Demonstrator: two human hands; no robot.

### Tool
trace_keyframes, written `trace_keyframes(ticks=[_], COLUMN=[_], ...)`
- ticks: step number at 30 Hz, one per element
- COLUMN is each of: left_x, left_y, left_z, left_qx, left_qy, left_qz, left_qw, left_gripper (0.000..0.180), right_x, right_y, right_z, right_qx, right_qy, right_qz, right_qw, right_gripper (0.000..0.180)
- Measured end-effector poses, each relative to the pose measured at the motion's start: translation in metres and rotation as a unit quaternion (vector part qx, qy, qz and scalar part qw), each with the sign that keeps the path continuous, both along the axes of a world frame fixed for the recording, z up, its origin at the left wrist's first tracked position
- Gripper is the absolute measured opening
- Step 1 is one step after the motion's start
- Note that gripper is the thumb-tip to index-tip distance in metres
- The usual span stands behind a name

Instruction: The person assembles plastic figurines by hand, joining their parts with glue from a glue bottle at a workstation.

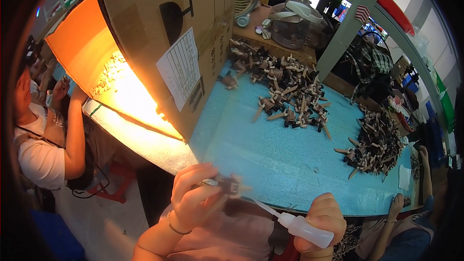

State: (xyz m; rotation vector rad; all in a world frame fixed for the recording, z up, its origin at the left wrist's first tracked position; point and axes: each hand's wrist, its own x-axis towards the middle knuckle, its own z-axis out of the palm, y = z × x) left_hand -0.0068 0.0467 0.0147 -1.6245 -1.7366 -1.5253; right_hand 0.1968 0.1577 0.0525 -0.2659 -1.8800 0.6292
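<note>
At the near edge of the blue desk (pixel 261 157), the left hand (pixel 198 198) pinches a small brown figure (pixel 229 186); the right hand (pixel 328 222) grips a white squeeze bottle (pixel 303 228), nozzle toward the figure. A cardboard box (pixel 140 24), glowing orange inside, stands toward the left end. One heap of figures (pixel 290 89) lies near the far edge, another heap (pixel 382 140) toward the right.

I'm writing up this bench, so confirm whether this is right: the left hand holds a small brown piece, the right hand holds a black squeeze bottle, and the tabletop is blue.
One thing is wrong: the squeeze bottle in the right hand is white, not black, as the head view shows. The left hand holds a small brown piece, and the tabletop is blue.
</note>
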Motion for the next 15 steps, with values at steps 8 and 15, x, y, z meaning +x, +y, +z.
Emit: trace_keyframes(ticks=[8,15], left_x=[-0.002,0.0], left_y=[-0.005,-0.002], left_z=[0.0,0.0], left_qx=[-0.003,0.004], left_qy=[0.0,-0.005], left_qz=[0.005,-0.006], left_qw=[1.0,1.0], left_gripper=[0.042,0.04], right_x=[0.003,0.002], right_y=[-0.001,-0.003], right_z=[0.001,0.008], right_qx=[-0.026,-0.019], right_qy=[-0.023,-0.026], right_qz=[0.014,0.005], right_qw=[0.999,0.999], right_gripper=[0.052,0.05])
